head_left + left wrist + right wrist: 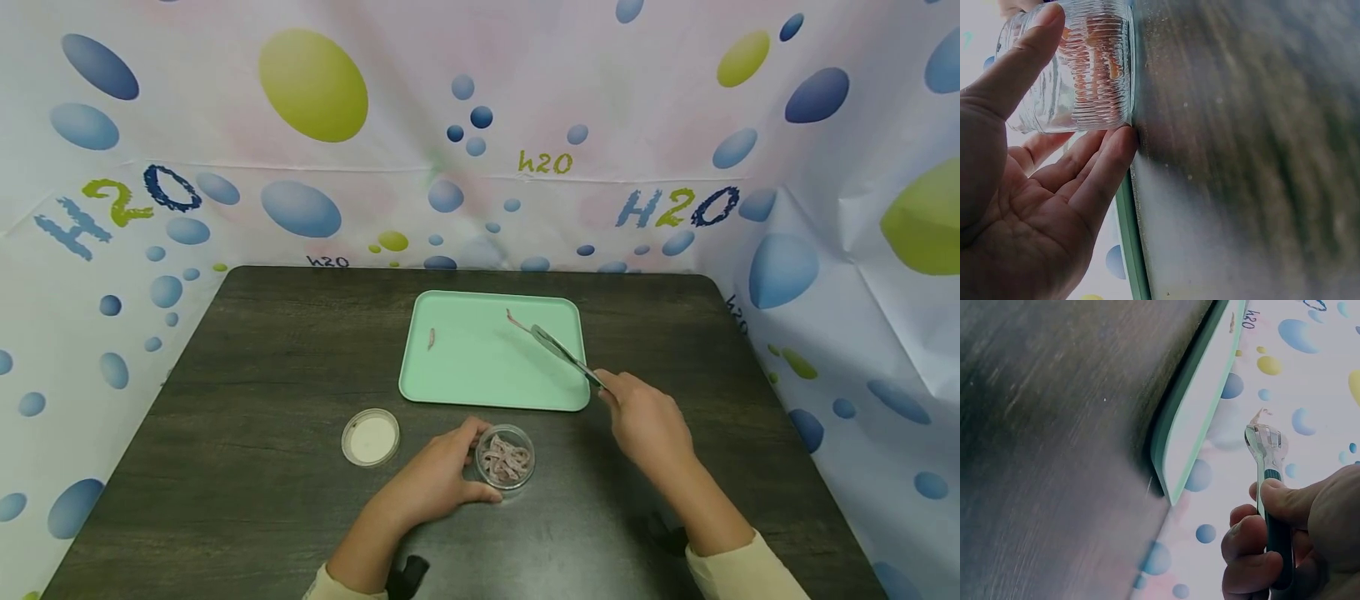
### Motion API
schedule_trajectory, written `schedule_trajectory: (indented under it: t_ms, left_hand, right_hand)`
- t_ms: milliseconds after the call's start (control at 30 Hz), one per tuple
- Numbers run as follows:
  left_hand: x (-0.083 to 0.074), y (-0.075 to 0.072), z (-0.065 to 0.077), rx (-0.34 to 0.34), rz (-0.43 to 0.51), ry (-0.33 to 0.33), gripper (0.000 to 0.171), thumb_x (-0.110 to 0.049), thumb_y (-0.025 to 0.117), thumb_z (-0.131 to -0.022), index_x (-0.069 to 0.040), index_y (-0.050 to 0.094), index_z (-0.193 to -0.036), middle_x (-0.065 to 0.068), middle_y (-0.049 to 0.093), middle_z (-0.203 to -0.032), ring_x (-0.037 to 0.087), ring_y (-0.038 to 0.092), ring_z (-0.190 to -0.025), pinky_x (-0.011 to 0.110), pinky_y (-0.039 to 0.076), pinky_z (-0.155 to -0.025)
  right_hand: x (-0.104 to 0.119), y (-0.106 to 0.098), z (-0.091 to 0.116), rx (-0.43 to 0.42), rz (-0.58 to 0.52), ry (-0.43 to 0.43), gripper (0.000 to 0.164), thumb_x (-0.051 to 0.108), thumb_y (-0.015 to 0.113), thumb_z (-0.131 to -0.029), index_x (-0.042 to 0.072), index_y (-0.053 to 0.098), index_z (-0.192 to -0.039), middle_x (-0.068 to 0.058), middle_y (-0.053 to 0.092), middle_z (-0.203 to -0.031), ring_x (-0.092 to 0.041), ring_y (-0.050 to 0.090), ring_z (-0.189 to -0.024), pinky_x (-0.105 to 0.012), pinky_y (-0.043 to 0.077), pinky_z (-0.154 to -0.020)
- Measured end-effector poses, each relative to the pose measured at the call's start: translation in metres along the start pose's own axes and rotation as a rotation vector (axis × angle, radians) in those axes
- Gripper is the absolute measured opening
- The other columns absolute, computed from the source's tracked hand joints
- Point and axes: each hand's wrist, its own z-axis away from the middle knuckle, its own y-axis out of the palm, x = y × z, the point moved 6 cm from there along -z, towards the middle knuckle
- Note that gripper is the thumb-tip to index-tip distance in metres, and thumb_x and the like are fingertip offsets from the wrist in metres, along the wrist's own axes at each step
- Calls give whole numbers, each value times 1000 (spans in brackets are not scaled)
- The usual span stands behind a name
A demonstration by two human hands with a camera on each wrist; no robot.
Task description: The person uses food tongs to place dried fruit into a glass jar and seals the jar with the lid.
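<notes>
My left hand (438,473) is around a small ribbed glass jar (506,485) on the table, thumb on one side and fingers on the other. Pinkish-grey strips (505,457) lie inside the jar. In the left wrist view the ribbed jar wall (1100,69) shows between thumb and fingers. My right hand (651,421) grips metal tongs (558,348) over the right part of a mint-green tray (480,390). A thin pinkish strip (516,320) hangs in the tongs' tips. In the right wrist view, the tongs' dark handle (1277,534) sits under my thumb.
Another small strip (431,338) lies on the tray's left part. A round pale lid (371,437) lies on the dark table (285,367), left of the jar. A patterned sheet (390,75) hangs behind and beside the table.
</notes>
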Motion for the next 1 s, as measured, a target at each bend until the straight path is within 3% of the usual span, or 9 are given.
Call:
schedule_trajectory:
  t_ms: [1000]
  left_hand:
    - [-2,1,0,-19,-85,16,81,-35,97,-82,-12,53,-146,11,70,-138,30,72,-123,51,60,-99]
  right_hand:
    - [6,-15,61,-46,7,2,29,15,74,-103,14,76,-132,2,65,-85,-6,30,-51,-23,27,-46]
